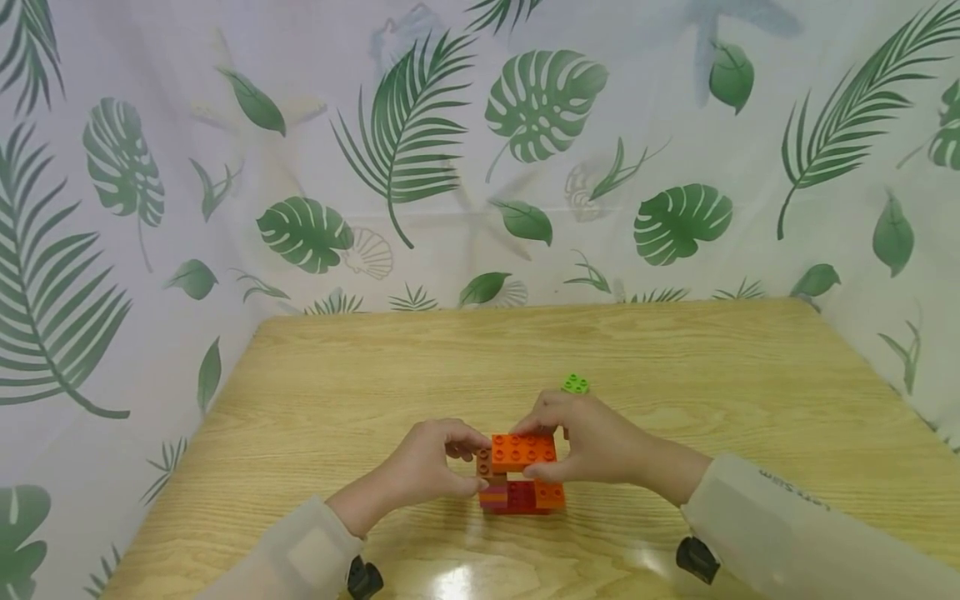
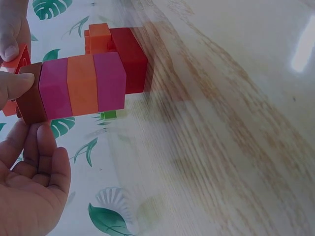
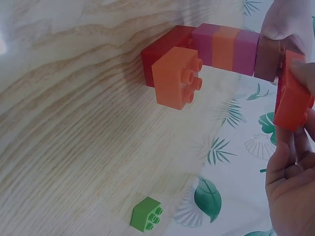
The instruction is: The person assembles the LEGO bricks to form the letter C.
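A red base block [image 2: 133,59] lies on the table. At one end of it stands a column of purple [image 2: 56,88], orange [image 2: 82,84] and purple blocks, topped by a brown block [image 2: 32,96]. On its other end sits a small orange block [image 3: 170,81], studs up. My left hand [image 1: 420,467] pinches the brown block between thumb and fingers. My right hand [image 1: 600,437] grips a long orange block [image 1: 522,452] by its sides, level with the column's top. Its end is at the brown block's studs; whether they are joined I cannot tell.
A small green block [image 1: 576,383] lies on the wooden table [image 1: 360,358] beyond my right hand. A white cloth with printed leaves [image 1: 450,242] hangs behind the table and along its sides.
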Tool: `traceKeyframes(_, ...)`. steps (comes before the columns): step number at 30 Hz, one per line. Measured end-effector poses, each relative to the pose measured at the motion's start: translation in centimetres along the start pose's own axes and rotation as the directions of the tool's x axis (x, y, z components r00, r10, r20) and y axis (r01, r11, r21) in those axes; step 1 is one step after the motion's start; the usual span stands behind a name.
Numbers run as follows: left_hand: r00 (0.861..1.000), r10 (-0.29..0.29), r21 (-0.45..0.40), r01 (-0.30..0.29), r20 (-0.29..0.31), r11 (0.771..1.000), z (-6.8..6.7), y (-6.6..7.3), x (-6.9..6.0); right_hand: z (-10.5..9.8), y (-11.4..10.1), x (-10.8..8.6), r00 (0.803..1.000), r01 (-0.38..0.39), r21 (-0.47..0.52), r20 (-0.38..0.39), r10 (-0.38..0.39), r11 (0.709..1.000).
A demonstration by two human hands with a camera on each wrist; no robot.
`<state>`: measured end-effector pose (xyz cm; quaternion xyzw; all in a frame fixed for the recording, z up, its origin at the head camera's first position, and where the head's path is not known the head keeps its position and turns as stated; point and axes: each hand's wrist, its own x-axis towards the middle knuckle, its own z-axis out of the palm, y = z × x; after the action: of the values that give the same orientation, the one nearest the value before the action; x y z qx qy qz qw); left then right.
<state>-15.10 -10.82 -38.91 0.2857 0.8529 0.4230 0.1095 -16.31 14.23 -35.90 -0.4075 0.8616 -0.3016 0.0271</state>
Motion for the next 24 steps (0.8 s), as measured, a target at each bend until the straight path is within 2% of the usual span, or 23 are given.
traceKeyframes(14, 1.0, -0.001, 0.025, 0.001, -0.011, 1.0, 0.05, 0.23, 0.02, -0.43, -0.73, 0.38, 0.998, 0.009, -0.066, 0.055, -0.006, 0.998)
traceKeyframes(24, 1.0, 0.006, 0.025, -0.005, -0.019, 1.0, 0.17, 0.23, 0.0, -0.41, -1.01, 0.67, 0.995, -0.031, -0.044, 0.088, 0.035, 0.999)
